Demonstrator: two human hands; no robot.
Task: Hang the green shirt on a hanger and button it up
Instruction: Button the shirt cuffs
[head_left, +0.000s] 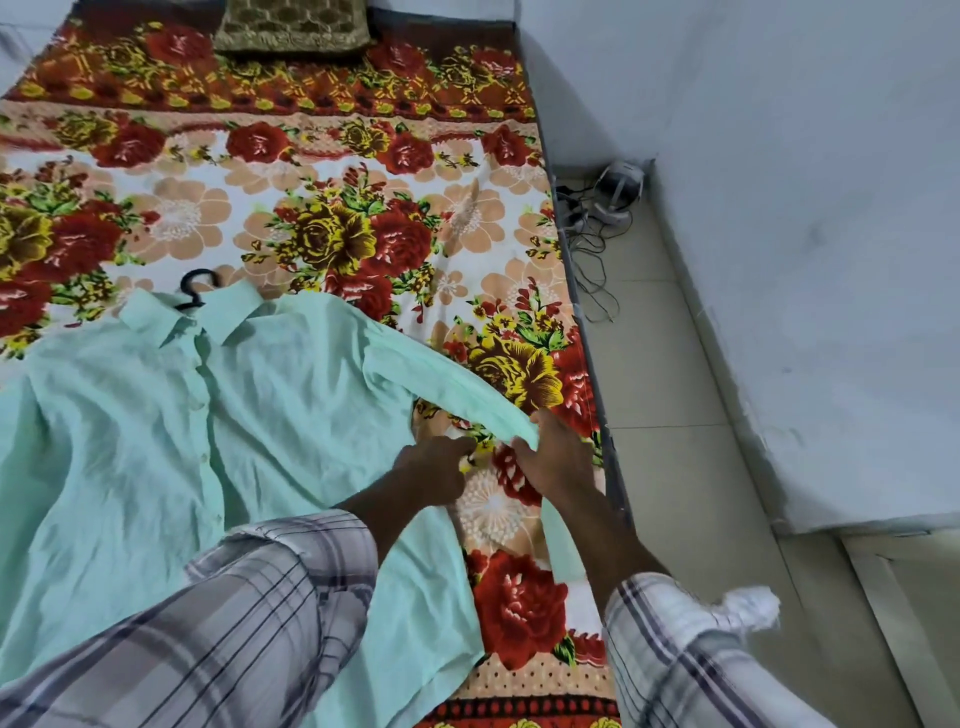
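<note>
A pale green shirt (156, 441) of thin, creased cloth lies face up on the bed (332, 197), filling the lower left of the frame. Its placket is closed down the middle with small pale buttons. The black hook of a hanger (193, 291) curls out from under the spread collar.

One sleeve (441, 374) runs rightward in a soft, folded band to the centre of the frame. There the left hand (434, 470) is curled, fingertips just beside the cuff; whether it pinches cloth I cannot tell. The right hand (553, 457) grips the sleeve end, fingers wrapped over it. Both forearms wear rolled plaid cuffs.

The bed carries a plush blanket with red and yellow flowers, and a dark quilted pillow (291, 26) lies at the top. The bed's right edge drops to a pale tiled floor (675, 364), where tangled cables (592, 244) lie near the wall (805, 208).
</note>
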